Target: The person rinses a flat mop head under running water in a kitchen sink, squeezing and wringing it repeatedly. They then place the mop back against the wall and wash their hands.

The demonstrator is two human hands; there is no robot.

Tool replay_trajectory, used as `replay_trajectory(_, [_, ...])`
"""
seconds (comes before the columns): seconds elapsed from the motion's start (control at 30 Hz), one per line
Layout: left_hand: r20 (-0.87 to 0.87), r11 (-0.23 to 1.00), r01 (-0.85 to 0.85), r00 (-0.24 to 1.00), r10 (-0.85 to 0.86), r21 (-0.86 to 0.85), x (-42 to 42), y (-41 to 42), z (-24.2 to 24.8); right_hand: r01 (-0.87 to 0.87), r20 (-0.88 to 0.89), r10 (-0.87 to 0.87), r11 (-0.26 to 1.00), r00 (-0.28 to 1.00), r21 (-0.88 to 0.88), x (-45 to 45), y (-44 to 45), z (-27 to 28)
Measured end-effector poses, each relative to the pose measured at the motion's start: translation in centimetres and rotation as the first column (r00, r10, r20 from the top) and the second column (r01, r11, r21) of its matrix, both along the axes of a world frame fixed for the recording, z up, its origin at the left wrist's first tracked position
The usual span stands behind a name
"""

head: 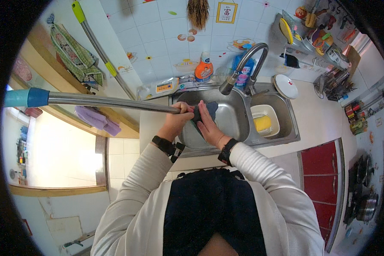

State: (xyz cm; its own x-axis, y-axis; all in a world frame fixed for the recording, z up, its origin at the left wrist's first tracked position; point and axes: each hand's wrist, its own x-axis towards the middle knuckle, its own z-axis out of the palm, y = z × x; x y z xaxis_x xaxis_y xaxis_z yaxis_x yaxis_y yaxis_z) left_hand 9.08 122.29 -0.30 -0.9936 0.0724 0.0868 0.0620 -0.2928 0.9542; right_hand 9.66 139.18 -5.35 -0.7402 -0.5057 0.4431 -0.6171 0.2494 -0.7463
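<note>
My left hand (177, 120) is wrapped around the lower end of a metal mop pole (115, 103), above the left basin (233, 118) of a steel sink. The pole runs off to the left and ends in a teal and blue grip (28, 97). A dark grey mop head (212, 108), apparently of cloth or sponge, is at the pole's sink end. Against it lies my right hand (209, 126), fingers straight and close together, with the thumb on the near side. Both hands partly hide the mop head, so its full shape cannot be made out.
A gooseneck faucet (262, 51) arches over the sink. In the right basin, a white basket (273, 120) holds a yellow sponge (262, 123). Behind stand an orange spray bottle (204, 70), a blue bottle (244, 68) and a wipes packet (161, 88). Plates (286, 86) rest at right.
</note>
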Motion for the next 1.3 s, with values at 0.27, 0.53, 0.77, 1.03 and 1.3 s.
replay_trajectory(0.27, [0.029, 0.993, -0.026, 0.999, 0.023, 0.118, 1.2, -1.5, 1.1, 0.434, 0.216, -0.49, 0.863, 0.845, 0.26, -4.9, 0.4, -3.7])
replay_trajectory(0.53, [-0.079, 0.997, -0.06, 0.995, 0.064, 0.058, 2.7, -1.1, 4.4, 0.311, 0.22, -0.315, 0.949, 0.923, 0.055, -9.0, 0.5, -3.6])
replay_trajectory(0.77, [-0.076, 0.991, -0.135, 0.988, 0.134, -0.003, 3.4, 0.0, 6.8, 0.282, 0.365, -0.248, 0.958, 0.897, -0.044, -10.9, 0.1, -4.5])
replay_trajectory(1.03, [-0.017, 0.978, -0.205, 0.978, 0.206, 0.034, 4.0, 1.9, 7.3, 0.202, 0.679, -0.1, 0.977, 0.727, -0.073, -12.0, 1.1, -5.2])
replay_trajectory(1.3, [0.071, 0.917, -0.397, 0.916, 0.394, 0.031, 3.0, 3.2, 5.3, 0.209, 0.968, 0.116, 0.964, 0.224, -0.164, -6.1, 2.3, -2.8])
